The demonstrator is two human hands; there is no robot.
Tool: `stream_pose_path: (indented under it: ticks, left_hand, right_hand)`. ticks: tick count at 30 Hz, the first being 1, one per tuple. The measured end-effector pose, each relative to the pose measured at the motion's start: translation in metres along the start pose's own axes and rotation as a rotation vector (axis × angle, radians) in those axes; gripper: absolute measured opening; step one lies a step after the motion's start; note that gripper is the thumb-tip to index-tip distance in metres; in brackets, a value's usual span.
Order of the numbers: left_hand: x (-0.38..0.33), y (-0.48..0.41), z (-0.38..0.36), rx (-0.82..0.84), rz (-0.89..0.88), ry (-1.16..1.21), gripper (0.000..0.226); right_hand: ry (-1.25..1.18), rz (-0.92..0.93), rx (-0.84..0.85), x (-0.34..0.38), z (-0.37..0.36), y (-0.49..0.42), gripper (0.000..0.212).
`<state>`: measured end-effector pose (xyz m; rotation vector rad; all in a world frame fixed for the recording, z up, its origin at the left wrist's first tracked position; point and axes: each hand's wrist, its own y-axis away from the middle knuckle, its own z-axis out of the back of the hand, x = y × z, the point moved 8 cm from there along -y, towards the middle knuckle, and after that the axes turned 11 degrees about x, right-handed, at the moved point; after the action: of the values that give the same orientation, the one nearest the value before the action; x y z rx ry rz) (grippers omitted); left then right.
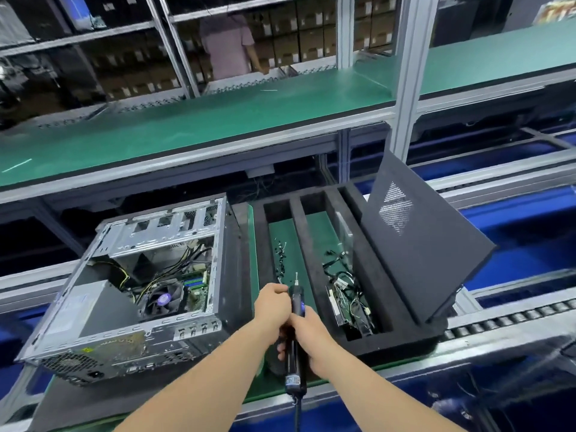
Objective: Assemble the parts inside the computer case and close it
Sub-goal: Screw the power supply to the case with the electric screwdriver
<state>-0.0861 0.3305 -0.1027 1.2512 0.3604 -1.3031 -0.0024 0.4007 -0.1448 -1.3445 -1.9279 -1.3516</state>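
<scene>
An open computer case point(131, 291) lies on its side at the left, showing its fan, motherboard and cables. Its black side panel point(420, 244) leans upright in the right slot of a black foam tray point(392, 310). My right hand point(311, 338) grips a black electric screwdriver point(294, 347), bit pointing away over the tray. My left hand point(272, 304) has its fingers curled at the screwdriver's tip end; what it pinches there is too small to tell. Small black screws point(282, 254) lie in the tray's left compartment.
A bundle of cables and parts point(346, 294) fills the tray's middle compartment. A green shelf point(218, 120) runs above the bench, held by a metal post point(408, 88). Rollers point(498, 322) run along the right. A person point(230, 42) stands behind the racks.
</scene>
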Motion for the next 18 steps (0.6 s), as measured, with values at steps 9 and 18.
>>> stream_pose_path:
  ticks: [9,18]
  left_hand:
    - [-0.09,-0.139,0.003,-0.008,-0.1,-0.73,0.031]
    - [-0.11,-0.261,-0.01,0.029,-0.247,-1.49,0.019]
  right_hand:
    - [0.032,-0.028,-0.011,0.001,0.025,-0.05,0.025]
    - [-0.126,-0.028,-0.122,-0.014,0.044,-0.093,0.026]
